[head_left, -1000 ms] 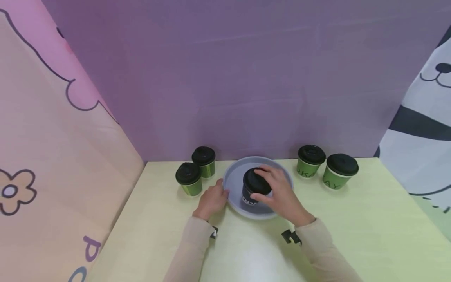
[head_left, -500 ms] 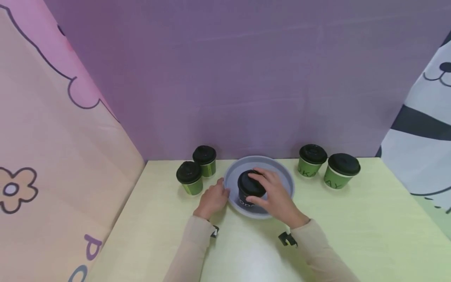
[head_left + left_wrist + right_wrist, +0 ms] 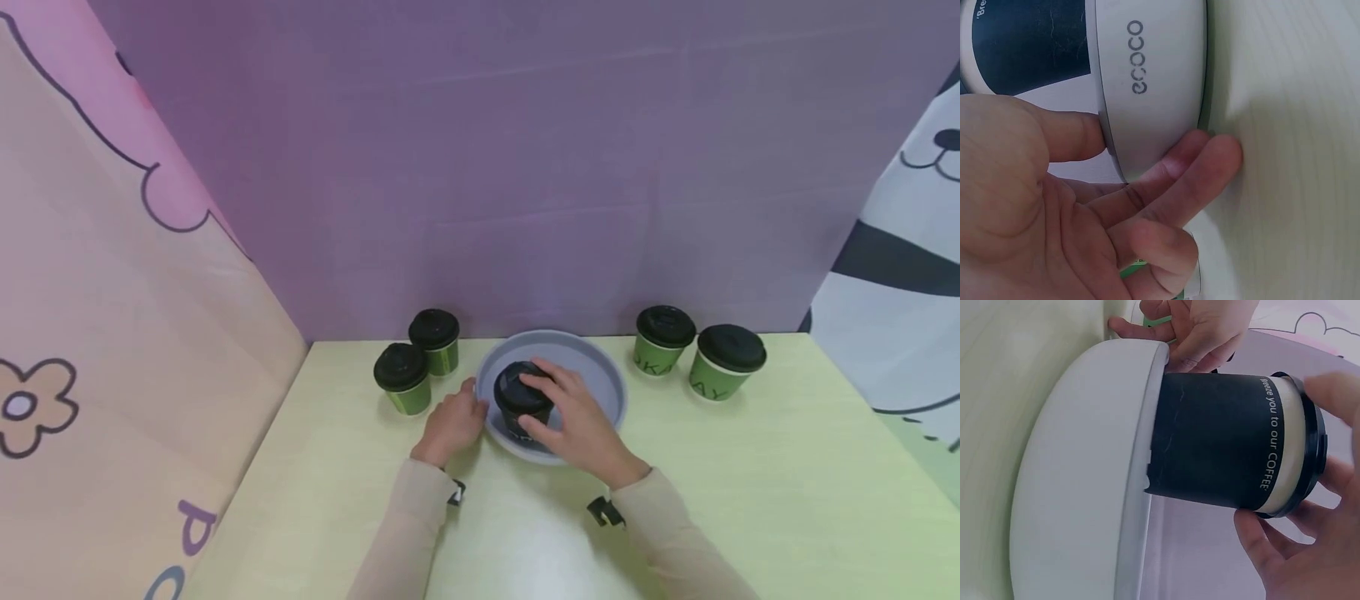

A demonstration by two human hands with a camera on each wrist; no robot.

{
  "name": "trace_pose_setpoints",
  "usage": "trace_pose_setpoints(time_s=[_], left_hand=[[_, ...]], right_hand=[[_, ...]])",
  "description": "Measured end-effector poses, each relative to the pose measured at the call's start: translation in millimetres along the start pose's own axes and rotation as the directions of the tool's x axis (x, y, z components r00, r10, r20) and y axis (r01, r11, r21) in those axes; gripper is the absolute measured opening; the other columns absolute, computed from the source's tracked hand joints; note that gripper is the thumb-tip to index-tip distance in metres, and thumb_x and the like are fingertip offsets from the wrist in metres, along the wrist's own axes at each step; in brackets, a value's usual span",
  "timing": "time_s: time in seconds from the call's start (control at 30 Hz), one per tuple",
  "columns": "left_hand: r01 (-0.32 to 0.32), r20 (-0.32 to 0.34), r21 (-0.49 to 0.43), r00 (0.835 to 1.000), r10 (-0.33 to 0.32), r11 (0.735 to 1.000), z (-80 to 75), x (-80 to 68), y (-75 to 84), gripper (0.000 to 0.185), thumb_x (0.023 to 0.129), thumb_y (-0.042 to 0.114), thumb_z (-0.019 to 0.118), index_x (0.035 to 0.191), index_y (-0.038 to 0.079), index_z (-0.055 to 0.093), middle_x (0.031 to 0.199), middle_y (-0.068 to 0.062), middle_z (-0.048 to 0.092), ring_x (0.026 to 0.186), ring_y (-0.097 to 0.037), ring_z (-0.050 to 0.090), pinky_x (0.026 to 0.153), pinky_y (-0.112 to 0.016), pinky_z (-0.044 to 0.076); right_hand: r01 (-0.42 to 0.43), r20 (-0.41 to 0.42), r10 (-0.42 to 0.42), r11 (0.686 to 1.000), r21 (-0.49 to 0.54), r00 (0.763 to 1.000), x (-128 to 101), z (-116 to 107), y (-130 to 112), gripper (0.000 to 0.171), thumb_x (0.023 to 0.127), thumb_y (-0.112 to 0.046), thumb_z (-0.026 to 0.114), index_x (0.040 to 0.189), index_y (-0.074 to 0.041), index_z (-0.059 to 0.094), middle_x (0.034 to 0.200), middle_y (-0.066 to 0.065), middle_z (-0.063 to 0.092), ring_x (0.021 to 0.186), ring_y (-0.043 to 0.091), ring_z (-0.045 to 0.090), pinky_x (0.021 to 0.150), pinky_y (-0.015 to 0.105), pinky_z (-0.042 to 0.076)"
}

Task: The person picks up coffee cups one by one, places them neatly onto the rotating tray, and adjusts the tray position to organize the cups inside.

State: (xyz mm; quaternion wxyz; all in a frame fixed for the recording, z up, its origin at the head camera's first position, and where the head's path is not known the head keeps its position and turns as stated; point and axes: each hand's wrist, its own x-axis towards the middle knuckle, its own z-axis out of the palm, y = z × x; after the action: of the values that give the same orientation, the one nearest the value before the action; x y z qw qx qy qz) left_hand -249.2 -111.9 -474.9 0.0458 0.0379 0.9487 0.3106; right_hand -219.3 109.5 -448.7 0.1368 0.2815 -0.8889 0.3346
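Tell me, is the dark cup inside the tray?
Yes. The dark cup stands upright in the gray tray, with the right hand gripping its lid.

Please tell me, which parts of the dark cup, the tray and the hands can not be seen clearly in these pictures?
- Dark cup, head view: the right hand covers its lid and right side; the print is too small to read.
- Dark cup's base, right wrist view: hidden behind the rim of the grey tray.
- Left hand, left wrist view: cut off by the frame's left and bottom edges.
- Tray's near rim, head view: partly hidden by the right hand.

black cup (image 3: 521,406) (white lettering), grey tray (image 3: 600,379)
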Motion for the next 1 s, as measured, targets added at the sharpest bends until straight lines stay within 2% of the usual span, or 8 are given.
trace_pose_setpoints(time_s=[0.17, 0.43, 0.63, 0.77, 0.87, 0.93, 1.0], left_hand=[[0.003, 0.0, -0.002, 1.0, -0.003, 1.0, 0.5, -0.1, -1.2, 0.057, 0.107, 0.031, 0.048, 0.155, 0.001, 0.039, 0.133, -0.029, 0.064, 0.118, -0.047, 0.065, 0.098, -0.06, 0.052], [-0.002, -0.007, -0.014, 1.0, 0.002, 1.0, 2.4, -0.6, -5.6, 0.055, 0.107, 0.031, 0.047, 0.153, 0.001, 0.042, 0.134, -0.029, 0.064, 0.119, -0.048, 0.065, 0.099, -0.061, 0.051], [0.001, 0.032, -0.037, 0.999, 0.0, 0.999, 1.3, -4.0, -5.4, 0.057, 0.107, 0.032, 0.047, 0.152, -0.003, 0.041, 0.137, -0.029, 0.061, 0.123, -0.048, 0.062, 0.103, -0.061, 0.049], [-0.012, 0.057, -0.056, 0.998, 0.015, 0.998, -0.3, -5.3, -4.6, 0.059, 0.106, 0.031, 0.048, 0.153, -0.004, 0.039, 0.14, -0.03, 0.059, 0.126, -0.046, 0.061, 0.105, -0.06, 0.048], [-0.034, 0.076, -0.069, 0.996, 0.04, 0.997, -2.8, -5.6, -4.1, 0.06, 0.106, 0.031, 0.048, 0.153, -0.005, 0.037, 0.138, -0.029, 0.061, 0.12, -0.042, 0.065, 0.104, -0.058, 0.049], [-0.045, 0.105, -0.091, 0.993, 0.054, 0.995, -5.0, -5.9, -3.8, 0.06, 0.106, 0.03, 0.048, 0.154, -0.005, 0.036, 0.123, -0.026, 0.07, 0.105, -0.036, 0.071, 0.097, -0.055, 0.054], [-0.054, 0.131, -0.113, 0.989, 0.068, 0.992, -7.7, -6.6, -3.5, 0.059, 0.105, 0.029, 0.048, 0.153, -0.004, 0.036, 0.103, -0.021, 0.074, 0.085, -0.028, 0.071, 0.084, -0.048, 0.056]], right_hand=[[0.001, 0.013, -0.001, 1.0, -0.001, 1.0, 0.0, -0.1, -2.2, 0.051, 0.098, -0.034, 0.069, 0.145, -0.017, 0.058, 0.161, 0.012, 0.042, 0.139, 0.035, 0.046, 0.106, 0.06, 0.047], [-0.015, 0.025, 0.015, 1.0, 0.014, 1.0, -0.9, 2.3, -3.5, 0.053, 0.098, -0.036, 0.069, 0.147, -0.018, 0.056, 0.162, 0.011, 0.039, 0.138, 0.036, 0.045, 0.105, 0.061, 0.047], [-0.02, 0.028, 0.02, 1.0, -0.001, 0.999, -3.9, 4.7, -2.4, 0.053, 0.098, -0.037, 0.068, 0.147, -0.02, 0.055, 0.163, 0.011, 0.038, 0.138, 0.037, 0.044, 0.102, 0.061, 0.048], [-0.008, 0.028, 0.008, 1.0, -0.012, 1.0, -3.8, 4.5, -0.4, 0.059, 0.099, -0.038, 0.067, 0.153, -0.023, 0.048, 0.163, 0.012, 0.037, 0.138, 0.037, 0.043, 0.1, 0.061, 0.049], [0.003, 0.027, -0.003, 1.0, -0.014, 1.0, -2.9, 1.4, 0.8, 0.065, 0.099, -0.039, 0.066, 0.157, -0.024, 0.042, 0.163, 0.013, 0.037, 0.141, 0.038, 0.041, 0.101, 0.062, 0.049], [0.01, 0.019, -0.01, 1.0, -0.005, 1.0, -2.4, -2.1, 2.6, 0.065, 0.099, -0.039, 0.066, 0.157, -0.024, 0.041, 0.163, 0.014, 0.037, 0.143, 0.039, 0.04, 0.103, 0.063, 0.047], [0.008, 0.008, -0.008, 1.0, 0.009, 1.0, -1.9, -7.3, 4.8, 0.064, 0.1, -0.038, 0.066, 0.157, -0.021, 0.042, 0.162, 0.014, 0.039, 0.144, 0.038, 0.039, 0.107, 0.062, 0.044]])
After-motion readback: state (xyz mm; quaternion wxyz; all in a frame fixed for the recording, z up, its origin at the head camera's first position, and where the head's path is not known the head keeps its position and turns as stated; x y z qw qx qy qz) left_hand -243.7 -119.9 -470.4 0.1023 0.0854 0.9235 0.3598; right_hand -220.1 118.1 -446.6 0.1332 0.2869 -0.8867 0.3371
